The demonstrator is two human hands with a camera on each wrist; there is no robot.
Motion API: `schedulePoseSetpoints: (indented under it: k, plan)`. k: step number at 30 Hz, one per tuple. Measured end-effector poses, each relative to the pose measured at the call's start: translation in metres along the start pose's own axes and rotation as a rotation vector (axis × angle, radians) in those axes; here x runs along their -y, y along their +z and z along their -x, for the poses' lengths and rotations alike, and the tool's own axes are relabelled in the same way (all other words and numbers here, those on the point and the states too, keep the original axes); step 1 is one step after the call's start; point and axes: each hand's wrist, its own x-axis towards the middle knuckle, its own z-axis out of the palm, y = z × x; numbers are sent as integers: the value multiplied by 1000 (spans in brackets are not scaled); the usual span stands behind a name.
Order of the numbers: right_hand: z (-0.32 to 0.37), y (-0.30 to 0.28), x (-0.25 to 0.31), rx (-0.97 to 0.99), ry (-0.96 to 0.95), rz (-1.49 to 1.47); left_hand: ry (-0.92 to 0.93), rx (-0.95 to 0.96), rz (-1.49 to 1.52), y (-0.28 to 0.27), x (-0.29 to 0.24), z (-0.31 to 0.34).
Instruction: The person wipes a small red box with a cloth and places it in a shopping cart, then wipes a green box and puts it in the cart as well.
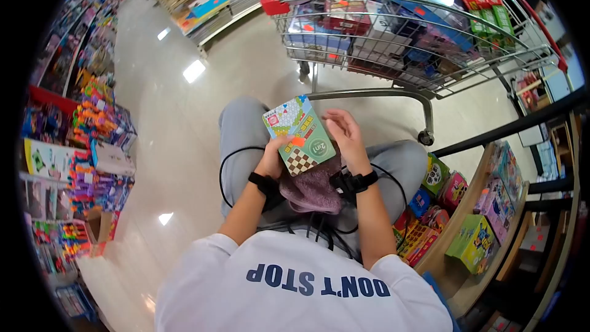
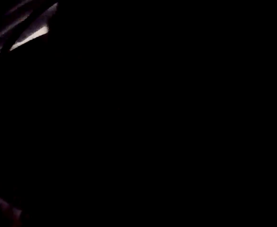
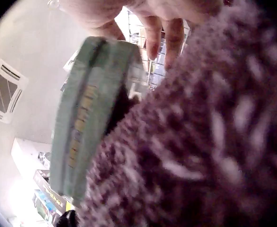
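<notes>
The left grip [image 1: 272, 158] is clamped on the lower left corner of a green game box [image 1: 299, 135], thumb pressed on its printed face, and the box is tilted up over the person's lap. The right grip [image 1: 346, 138] sits just right of the box, its fingers [image 3: 153, 35] loosely bent and apart, holding nothing; whether they touch the box edge I cannot tell. Beneath both grips, against the box's lower end, lies a fuzzy purple cloth [image 1: 313, 187]. Beyond the grips stands a wire shopping cart [image 1: 393, 31] full of boxes. The left wrist view is nearly black
</notes>
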Motion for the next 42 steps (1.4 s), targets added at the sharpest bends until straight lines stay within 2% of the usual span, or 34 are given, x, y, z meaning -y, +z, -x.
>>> schedulePoseSetpoints:
  k: [2, 6, 9, 12, 16, 19, 22, 24, 25, 27, 30, 34, 36, 38, 39, 40, 42]
  plan:
    - [4, -2, -17, -13, -105, 31, 37, 31, -12, -7, 0, 5]
    - [16, 2, -47, 261, 193, -143, -17, 6, -70, -10, -3, 19]
    - [21, 8, -42, 415, 264, -96, -37, -5, -11, -11, -6, 27]
    - [24, 17, -22, 499, 329, 118, -50, -19, -42, -16, -12, 41]
    - [16, 22, -36, 377, 0, 308, 3, -93, 43, -25, -30, 69]
    - [14, 19, -38, 148, 54, -1, 38, -101, 117, -49, -50, 87]
    - [6, 16, -34, 15, -172, -42, 65, -100, 181, -66, -54, 99]
    - [1, 8, -26, -207, -394, 239, 125, -53, 174, -77, -46, 96]
    - [0, 8, -12, -280, -437, 257, 157, -25, 176, -79, -42, 94]
    - [-5, 6, 22, -424, -532, 294, 102, 81, 228, -79, -41, 88]
    - [-3, 23, 65, -343, -700, 519, 61, 138, 172, -75, -45, 87]
    - [5, 84, 76, 117, -840, 683, 84, 155, 151, -83, -43, 88]
    - [32, 133, 59, 322, -754, 649, 118, 189, 203, -90, -39, 87]
    - [57, 163, 31, 290, -955, 847, 157, 105, 89, -94, -40, 88]
    - [63, 166, 30, 322, -993, 801, 176, 65, 30, -89, -44, 90]
    - [68, 167, 30, 353, -1029, 756, 121, -51, 104, -74, -48, 98]
    - [71, 166, 32, 364, -1018, 685, 60, -29, 119, -78, -51, 97]
